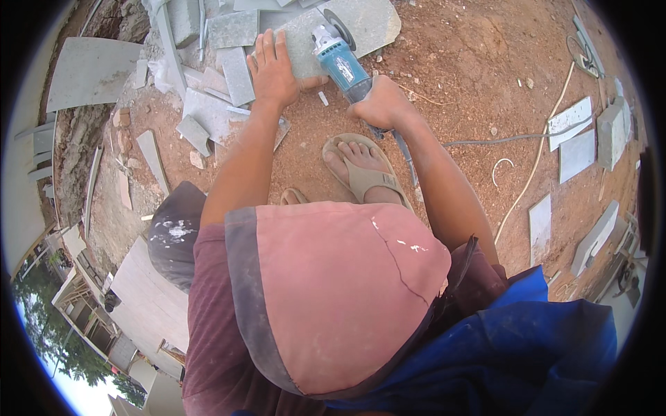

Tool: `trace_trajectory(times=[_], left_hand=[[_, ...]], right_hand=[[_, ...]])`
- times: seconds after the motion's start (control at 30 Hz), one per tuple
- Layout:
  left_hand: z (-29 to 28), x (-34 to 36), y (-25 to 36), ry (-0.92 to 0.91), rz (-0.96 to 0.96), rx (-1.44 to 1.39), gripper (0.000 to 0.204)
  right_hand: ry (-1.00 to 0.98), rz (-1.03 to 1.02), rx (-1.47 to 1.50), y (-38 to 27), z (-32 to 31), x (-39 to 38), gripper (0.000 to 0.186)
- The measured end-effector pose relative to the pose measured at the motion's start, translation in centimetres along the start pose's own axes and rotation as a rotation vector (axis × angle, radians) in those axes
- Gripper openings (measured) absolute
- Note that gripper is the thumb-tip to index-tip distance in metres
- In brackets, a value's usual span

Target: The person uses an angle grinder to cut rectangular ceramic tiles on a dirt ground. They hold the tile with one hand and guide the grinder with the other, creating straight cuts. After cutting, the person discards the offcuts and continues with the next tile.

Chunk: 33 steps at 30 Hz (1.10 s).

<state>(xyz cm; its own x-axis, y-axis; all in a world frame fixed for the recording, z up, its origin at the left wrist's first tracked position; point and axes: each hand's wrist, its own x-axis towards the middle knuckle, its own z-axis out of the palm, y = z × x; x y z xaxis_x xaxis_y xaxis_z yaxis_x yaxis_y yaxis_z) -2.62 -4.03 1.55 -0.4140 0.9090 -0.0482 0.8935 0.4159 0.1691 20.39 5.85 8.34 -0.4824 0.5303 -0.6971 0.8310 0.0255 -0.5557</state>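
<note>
My right hand (386, 102) is wrapped round the rear body of a teal angle grinder (341, 66). The grinder's dark disc (338, 29) stands on edge over a large grey-green stone slab (371, 24) on the ground ahead of me. Whether the disc touches the slab or spins, I cannot tell. My left hand (275, 76) lies on the slab's left part, fingers stretched forward and thumb out toward the grinder. Just left of that hand are smaller stone offcuts (234, 29). From the grinder's back a grey cable (485, 142) runs off to the right.
Broken tile pieces (208, 114) lie heaped at the left, with a larger slab (90, 73) beyond them. More cut slabs (577, 154) and a stone block (610, 135) rest on the reddish dirt at right. A pale hose (533, 180) curves across the ground. My sandalled foot (361, 166) is close below the grinder.
</note>
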Motion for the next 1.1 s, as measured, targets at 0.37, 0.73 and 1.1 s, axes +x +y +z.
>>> trace_trajectory(times=[0.37, 0.73, 1.1], left_hand=[[0.1, 0.0, -0.1, 0.006, -0.003, 0.016, 0.151], [0.0, 0.0, 0.1, -0.019, -0.020, 0.020, 0.150], [0.2, 0.0, -0.1, -0.002, -0.008, 0.010, 0.147]], right_hand=[[-0.029, 0.000, 0.008, 0.5, 0.2, 0.2, 0.056], [-0.009, 0.007, 0.015, 0.9, 0.4, 0.0, 0.055], [-0.008, -0.027, 0.034, 1.4, 0.5, -0.2, 0.047]])
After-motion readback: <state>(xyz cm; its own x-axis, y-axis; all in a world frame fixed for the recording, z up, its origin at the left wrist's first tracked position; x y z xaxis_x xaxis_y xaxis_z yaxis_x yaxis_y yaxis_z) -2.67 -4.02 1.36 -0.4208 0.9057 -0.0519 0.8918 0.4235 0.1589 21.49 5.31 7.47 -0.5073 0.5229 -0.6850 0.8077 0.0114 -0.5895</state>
